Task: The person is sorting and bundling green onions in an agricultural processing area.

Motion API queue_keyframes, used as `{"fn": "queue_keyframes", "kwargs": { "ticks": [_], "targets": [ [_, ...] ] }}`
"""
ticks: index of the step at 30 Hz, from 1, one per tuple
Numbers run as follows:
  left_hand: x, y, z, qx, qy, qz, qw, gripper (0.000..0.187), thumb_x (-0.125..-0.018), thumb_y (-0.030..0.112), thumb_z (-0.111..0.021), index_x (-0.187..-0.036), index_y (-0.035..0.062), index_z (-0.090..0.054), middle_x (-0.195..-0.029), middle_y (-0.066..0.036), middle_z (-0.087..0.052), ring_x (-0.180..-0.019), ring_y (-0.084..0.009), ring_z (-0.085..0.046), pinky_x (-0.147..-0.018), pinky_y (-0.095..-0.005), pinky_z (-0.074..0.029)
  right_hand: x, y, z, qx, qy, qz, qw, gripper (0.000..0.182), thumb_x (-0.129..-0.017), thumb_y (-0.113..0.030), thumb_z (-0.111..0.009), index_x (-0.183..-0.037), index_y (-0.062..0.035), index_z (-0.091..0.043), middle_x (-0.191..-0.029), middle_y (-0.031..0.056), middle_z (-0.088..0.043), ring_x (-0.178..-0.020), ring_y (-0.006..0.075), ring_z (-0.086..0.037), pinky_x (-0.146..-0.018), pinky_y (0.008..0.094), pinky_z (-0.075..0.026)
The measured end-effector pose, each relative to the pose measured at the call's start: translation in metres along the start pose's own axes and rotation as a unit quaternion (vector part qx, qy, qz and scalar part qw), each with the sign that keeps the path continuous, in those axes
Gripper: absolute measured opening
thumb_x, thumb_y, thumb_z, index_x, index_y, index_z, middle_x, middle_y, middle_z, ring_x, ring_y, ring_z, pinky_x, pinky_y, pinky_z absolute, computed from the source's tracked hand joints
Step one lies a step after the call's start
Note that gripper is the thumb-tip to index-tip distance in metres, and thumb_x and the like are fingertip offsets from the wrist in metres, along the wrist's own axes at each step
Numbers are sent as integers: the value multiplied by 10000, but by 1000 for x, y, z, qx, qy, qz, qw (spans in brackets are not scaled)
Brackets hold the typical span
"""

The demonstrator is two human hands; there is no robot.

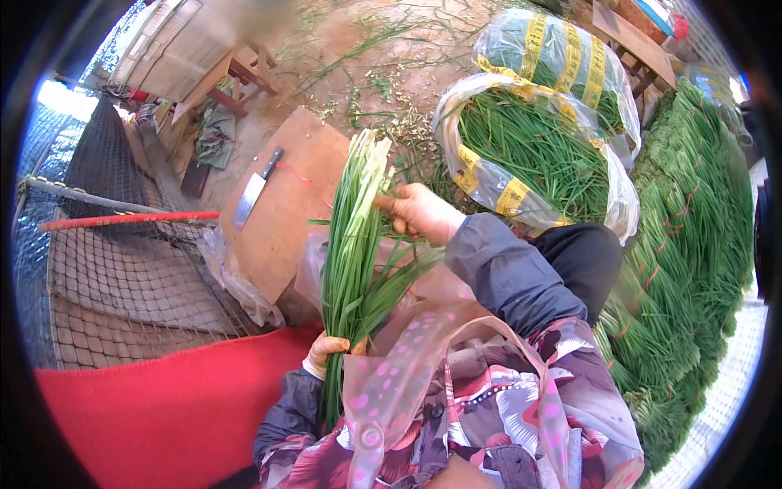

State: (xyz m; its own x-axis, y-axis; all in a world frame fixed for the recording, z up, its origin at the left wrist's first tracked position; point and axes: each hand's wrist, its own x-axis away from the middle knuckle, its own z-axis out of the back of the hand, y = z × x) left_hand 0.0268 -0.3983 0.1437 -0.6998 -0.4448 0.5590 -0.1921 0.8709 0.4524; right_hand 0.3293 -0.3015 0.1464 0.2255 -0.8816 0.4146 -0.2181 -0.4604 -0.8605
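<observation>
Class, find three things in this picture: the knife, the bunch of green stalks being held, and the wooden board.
knife (249,198), head view, on the flat of its blade.
bunch of green stalks (352,244), head view, on the middle of the stalks.
wooden board (289,220), head view, on its bare top beside the blade.

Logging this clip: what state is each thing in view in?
Bunch of green stalks: upright, held in both hands.
Left hand: closed round the bunch's lower end.
Right hand: gripping near the pale tips.
Cleaver: lying flat on the wooden board, untouched.
Plastic bag of greens: open, filled.
</observation>
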Motion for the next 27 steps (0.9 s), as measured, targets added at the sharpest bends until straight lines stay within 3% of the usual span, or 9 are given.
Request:
{"fn": "queue_keyframes", "kwargs": {
  "ticks": [5, 8, 10, 13, 14, 16, 18, 20, 27],
  "targets": [
    [-4, -9, 28, -60, -63, 30, 996, 428, -677, 130, -655, -1058, -40, -561, -814, -124, -594, -683, -195, -560, -598, -292, -441, 2, -20, 38, -233, 109, 50, 965, 162, -907, -185, -563, -969, -58, -642, -493, -74, -383, -378, 49, -333, -348, 233, -225],
    [7, -17, 15, -40, -2, 3, 999, 499, -674, 124, -667, -1130, -40, -544, -859, -125, -607, -710, -196, -571, -624, -290, -447, 11, -47, 102, -332, 132, 256, 898, 327, -882, -383, -634, -967, -67, -651, -531, -104, -312, -419, 45, -270, -414, 236, -188],
    [10, -17, 23, -43, -24, -6, 999, 484, -679, 123, -667, -1119, -35, -541, -827, -110, -597, -693, -196, -563, -623, -290, -445, 22, -52, 177, -371, 125, 307, 867, 275, -929, -267, -573, -1103, -56, -603, -556, -73, -349, -452, 86, -284, -439, 252, -235],
    [8, -5, 14, -45, -7, -2, 999, 382, -682, 116, -656, -1027, -16, -560, -744, -82, -560, -639, -168, -514, -588, -290, -408, 22, -44, 196, -123, 71, 185, 973, 337, -901, -218, -590, -1194, -52, -570, -635, -45, -513, -517, 104, -449, -483, 243, -358],
    [5, -3, 17, -44, -9, -7, 999, 382, -682, 116, -656, -1027, -16, -560, -744, -82, -560, -639, -168, -514, -588, -290, -408, 31, -43, 165, 128, 115, 129, 977, 372, -876, -223, -619, -1199, -44, -575, -780, 18, -566, -671, 155, -515, -616, 270, -403],
    [-4, -1, 22, -151, 10, -67, 986, 385, -672, 100, -669, -1025, -21, -573, -701, -107, -577, -594, -185, -533, -538, -309, -423, 42, -41, 110, 589, 181, -3, 788, 445, -826, -234, -676, -1210, -29, -584, -1071, 144, -672, -980, 257, -645, -880, 325, -492],
    [-3, 12, -8, -143, 63, -60, 986, 356, -675, 81, -660, -1007, -19, -581, -702, -105, -582, -580, -184, -531, -542, -296, -429, 33, -36, 89, 226, 139, 161, 951, 495, -757, -133, -747, -1224, -73, -596, -1108, 112, -655, -1027, 287, -616, -909, 352, -472],
    [-2, 18, -14, -225, 70, -52, 970, 261, -692, 107, -675, -929, 14, -616, -772, -67, -612, -681, -141, -557, -609, -264, -416, 33, -50, 59, 391, 103, 411, 817, 553, -674, -130, -802, -1195, -102, -617, -1083, 101, -662, -992, 288, -626, -898, 355, -482],
    [8, 33, -24, -234, 108, -44, 965, 540, -665, -1, -702, -1189, 18, -576, -959, -12, -636, -788, -100, -578, -723, -240, -458, 19, -53, 43, 691, 31, 301, 657, 175, -790, -313, -666, -827, -145, -697, -716, 82, -648, -749, 282, -645, -663, 387, -487]
  ]
}}
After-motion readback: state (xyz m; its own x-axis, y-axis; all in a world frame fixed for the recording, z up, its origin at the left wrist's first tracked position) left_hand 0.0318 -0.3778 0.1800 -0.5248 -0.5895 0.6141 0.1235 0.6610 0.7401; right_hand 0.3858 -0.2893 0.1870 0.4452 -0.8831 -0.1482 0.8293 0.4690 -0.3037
